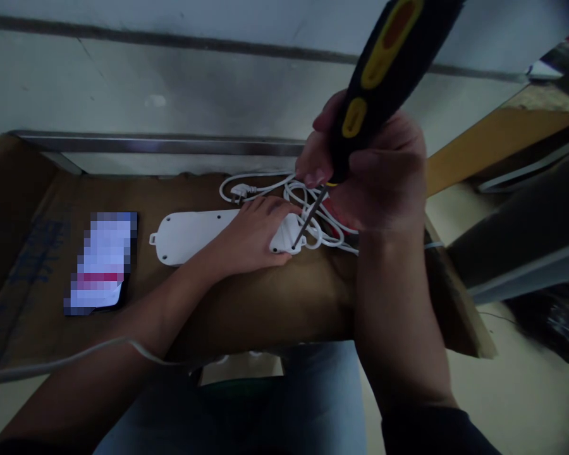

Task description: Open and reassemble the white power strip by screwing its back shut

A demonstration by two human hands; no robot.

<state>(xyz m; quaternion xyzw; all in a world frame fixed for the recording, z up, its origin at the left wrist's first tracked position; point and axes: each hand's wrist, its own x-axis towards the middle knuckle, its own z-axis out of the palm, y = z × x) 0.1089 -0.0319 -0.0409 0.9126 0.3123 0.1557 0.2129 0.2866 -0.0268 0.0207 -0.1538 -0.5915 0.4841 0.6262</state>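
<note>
Right hand (389, 180) right of centre, fingers closed round an upright, tilted screwdriver (384, 69), tip meeting the white strip (194, 230) at centre, left hand (253, 234) gripping the strip's right end, cable (329, 241) beyond, phone (102, 259) at left

Long white plastic housing (194, 237), rounded corners: flat on brown cardboard (265, 303), dark round holes in upper face, small tab each end. Black-and-yellow-handled screwdriver (379, 82), slim metal shaft: tilted, handle up and right, tip at right-end hole.
</note>
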